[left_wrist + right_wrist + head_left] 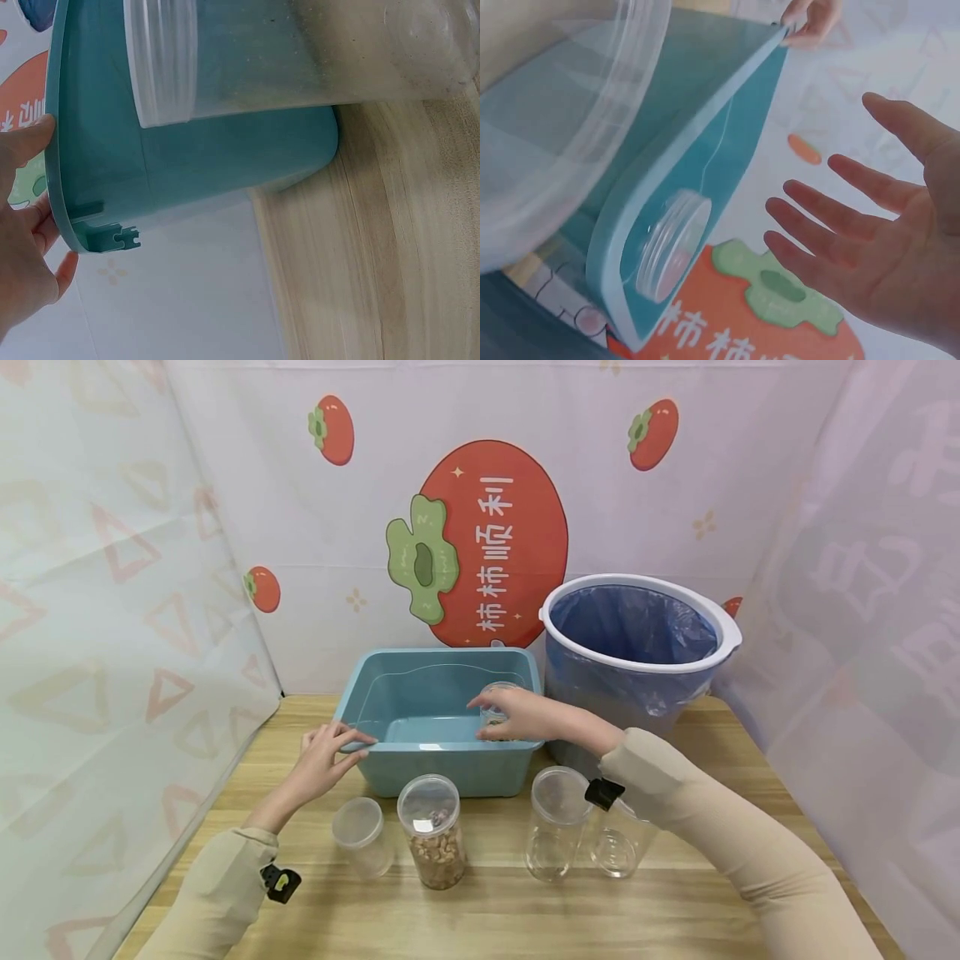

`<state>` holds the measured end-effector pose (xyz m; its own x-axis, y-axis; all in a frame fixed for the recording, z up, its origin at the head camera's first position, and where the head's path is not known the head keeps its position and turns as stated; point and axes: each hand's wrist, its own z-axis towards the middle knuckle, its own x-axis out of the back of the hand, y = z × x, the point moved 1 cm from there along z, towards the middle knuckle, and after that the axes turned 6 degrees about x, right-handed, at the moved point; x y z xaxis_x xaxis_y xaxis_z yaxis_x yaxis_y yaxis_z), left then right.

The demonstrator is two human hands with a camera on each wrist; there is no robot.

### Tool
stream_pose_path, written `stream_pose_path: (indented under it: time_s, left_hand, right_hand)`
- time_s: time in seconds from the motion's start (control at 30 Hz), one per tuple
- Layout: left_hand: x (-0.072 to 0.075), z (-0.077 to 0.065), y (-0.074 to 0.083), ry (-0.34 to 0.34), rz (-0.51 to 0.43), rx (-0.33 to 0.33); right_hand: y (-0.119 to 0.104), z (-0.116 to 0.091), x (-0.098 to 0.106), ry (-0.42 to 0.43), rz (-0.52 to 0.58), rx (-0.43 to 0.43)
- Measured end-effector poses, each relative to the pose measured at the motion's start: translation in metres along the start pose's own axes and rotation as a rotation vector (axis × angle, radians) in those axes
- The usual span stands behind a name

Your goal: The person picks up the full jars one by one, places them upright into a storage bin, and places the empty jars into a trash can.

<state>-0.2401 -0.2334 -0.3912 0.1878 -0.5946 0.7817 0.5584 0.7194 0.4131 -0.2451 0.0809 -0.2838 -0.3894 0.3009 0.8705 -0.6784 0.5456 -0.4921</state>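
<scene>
A blue plastic tub (442,772) stands on the table, and my left hand (326,760) holds the rim at its front left corner. In the left wrist view that hand (26,225) has its fingertips at the rim. Inside the tub, at the right, is a clear lidded jar (675,247), partly covered by my hand in the head view; its contents barely show. My right hand (525,714) is over it, and in the right wrist view the fingers (832,210) are spread, apart from the jar, holding nothing.
In front of the tub stand a small clear jar (362,835), a jar of brown nut-like pieces (435,843), and two clear jars (555,835) at the right. A bin with a blue liner (637,668) stands right of the tub. A printed cloth (300,527) hangs behind.
</scene>
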Motion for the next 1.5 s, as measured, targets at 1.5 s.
stream_pose_path:
  time_s: [1.5]
  left_hand:
    - [-0.001,-0.001,0.000,0.002,-0.006,0.016]
  right_hand:
    - [-0.035,0.002,-0.114,0.173,0.237,0.153]
